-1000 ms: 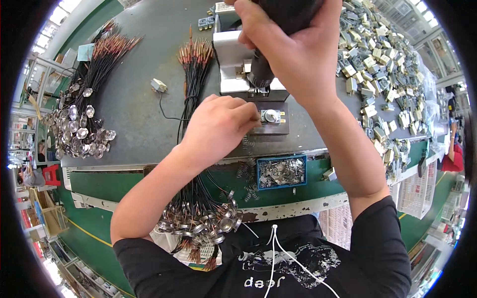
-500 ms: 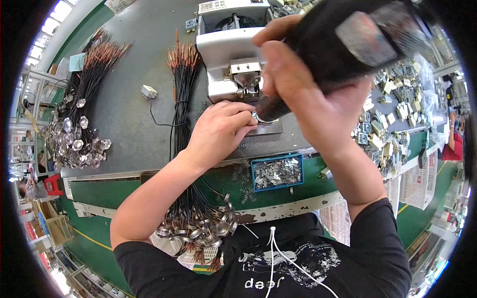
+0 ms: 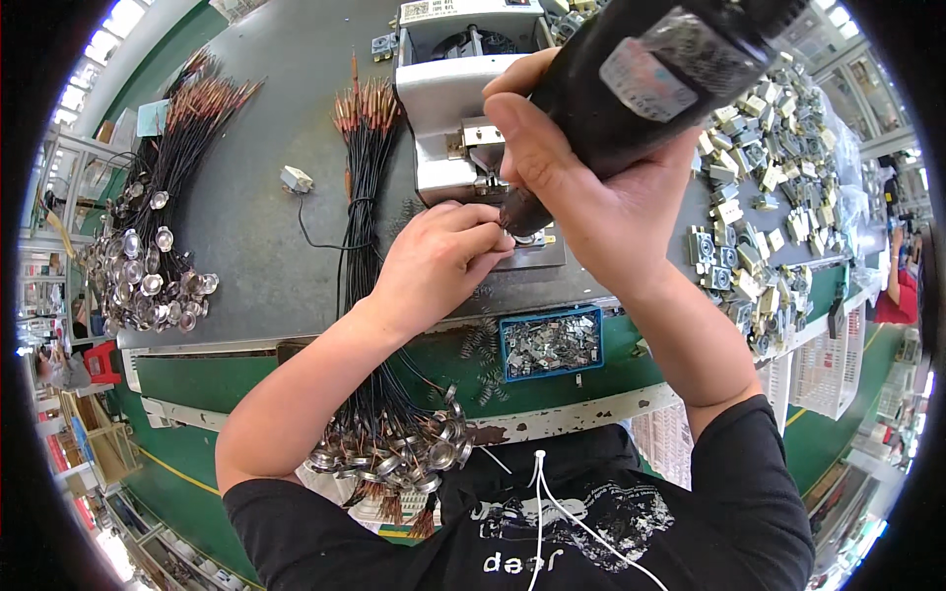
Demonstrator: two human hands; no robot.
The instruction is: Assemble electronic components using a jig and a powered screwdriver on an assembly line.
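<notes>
The right hand (image 3: pixel 601 197) grips a black electric screwdriver (image 3: pixel 631 89) whose tip meets the small round part (image 3: pixel 527 239) pinched by the left hand (image 3: pixel 434 261), apparently mid-fastening, with steady downward pressure likely needed at twelve o'clock on the bench (image 3: pixel 256 236).

Head-worn fisheye, close above workbench (image 3: pixel 246 246)

My right hand (image 3: pixel 601 187) now tilts the black cylindrical power screwdriver (image 3: pixel 631 89) down, its tip meeting the small round silver part (image 3: pixel 529 237) my left hand (image 3: pixel 439 261) pinches.
</notes>
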